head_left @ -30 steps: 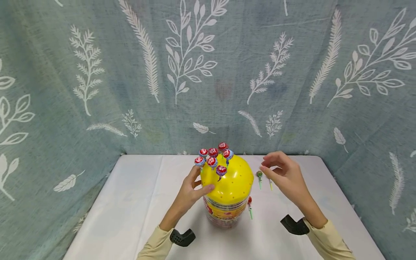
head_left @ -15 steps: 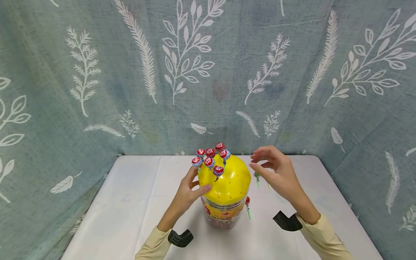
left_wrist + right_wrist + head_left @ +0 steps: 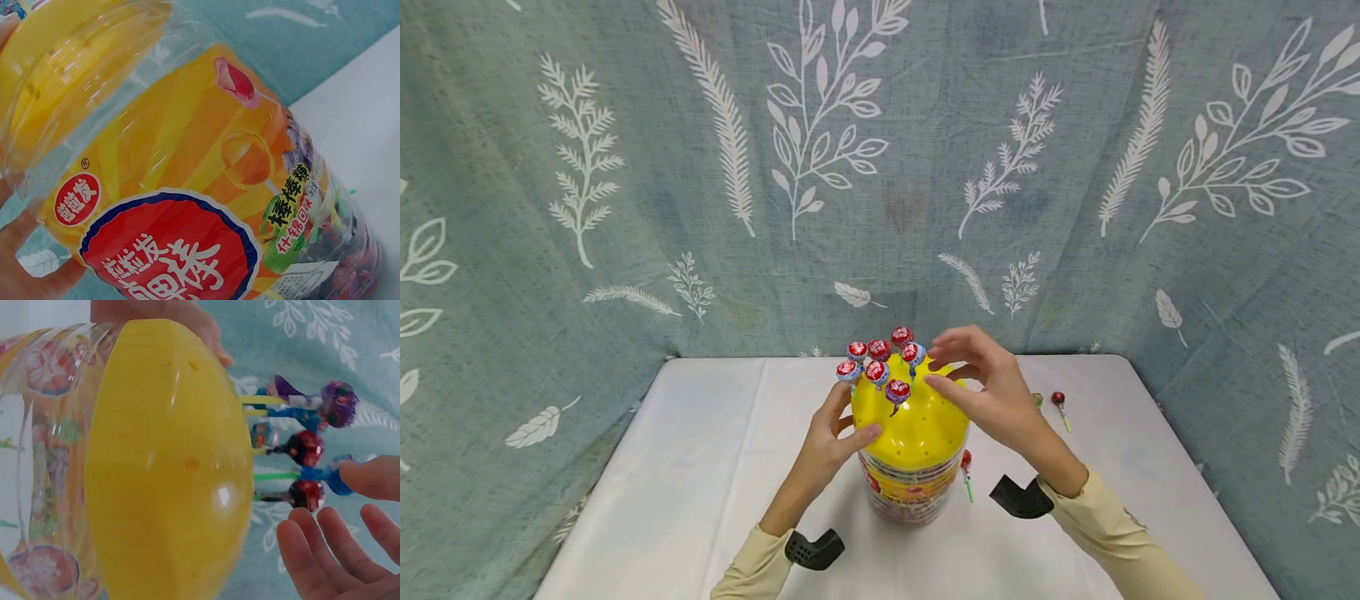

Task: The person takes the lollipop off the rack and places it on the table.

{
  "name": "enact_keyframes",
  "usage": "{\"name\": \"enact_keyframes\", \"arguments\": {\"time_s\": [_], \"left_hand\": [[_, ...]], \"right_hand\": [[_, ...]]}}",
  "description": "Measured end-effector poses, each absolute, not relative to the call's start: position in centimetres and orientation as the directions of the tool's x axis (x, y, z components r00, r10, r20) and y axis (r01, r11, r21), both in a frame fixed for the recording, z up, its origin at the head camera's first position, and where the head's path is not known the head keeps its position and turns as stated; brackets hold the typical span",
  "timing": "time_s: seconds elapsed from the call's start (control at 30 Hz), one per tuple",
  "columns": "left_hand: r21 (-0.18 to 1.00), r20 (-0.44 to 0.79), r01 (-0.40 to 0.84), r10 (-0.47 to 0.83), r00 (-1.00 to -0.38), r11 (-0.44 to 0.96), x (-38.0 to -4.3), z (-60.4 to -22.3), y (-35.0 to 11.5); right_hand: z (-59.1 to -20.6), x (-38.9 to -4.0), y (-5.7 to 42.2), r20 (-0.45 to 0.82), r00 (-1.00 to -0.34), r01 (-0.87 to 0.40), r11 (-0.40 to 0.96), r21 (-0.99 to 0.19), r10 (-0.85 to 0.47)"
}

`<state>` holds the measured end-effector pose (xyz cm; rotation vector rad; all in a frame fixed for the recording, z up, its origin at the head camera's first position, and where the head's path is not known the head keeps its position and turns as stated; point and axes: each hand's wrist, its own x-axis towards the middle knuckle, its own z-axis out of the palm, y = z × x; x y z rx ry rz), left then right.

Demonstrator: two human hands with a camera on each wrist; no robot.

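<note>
A clear plastic candy jar (image 3: 913,487) with an orange and yellow label stands upright on the table. Its domed yellow lid (image 3: 925,429) is dotted with small holes, and several wrapped lollipops (image 3: 877,373) stick up from its left and back part. My left hand (image 3: 823,450) holds the lid's left side, thumb on top. Over the lid's right side is my right hand (image 3: 988,392), fingers loosely bent and apart from the thumb. In the right wrist view, the thumb overlaps a blue-wrapped lollipop (image 3: 340,478); whether it touches cannot be told.
A red lollipop (image 3: 967,460) lies on the white table (image 3: 700,500) right of the jar. Farther back lie a dark red lollipop (image 3: 1058,399) and a green one (image 3: 1037,400), partly hidden by my right arm. A patterned curtain (image 3: 880,167) surrounds the table's back and sides.
My right hand has moved left, from above the loose lollipops to the lid beside the standing ones. My left hand keeps its hold on the lid. The view has shifted slightly.
</note>
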<state>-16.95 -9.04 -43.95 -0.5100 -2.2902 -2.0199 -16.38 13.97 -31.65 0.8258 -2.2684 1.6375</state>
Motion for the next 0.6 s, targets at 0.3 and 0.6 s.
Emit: {"name": "enact_keyframes", "arguments": {"time_s": [0.3, 0.6], "left_hand": [[0.954, 0.263, 0.287, 0.219, -0.94, 0.088, -17.0, -44.2, -9.1], [0.956, 0.26, 0.283, 0.223, -0.94, 0.08, -16.8, -43.7, -9.1]], "right_hand": [[-33.5, -18.1, 12.9, 0.531, -0.781, -0.6, 0.158, -0.784, -0.329], [-33.5, -18.3, 12.3, 0.564, -0.766, -0.621, 0.127, -0.774, -0.308]]}}
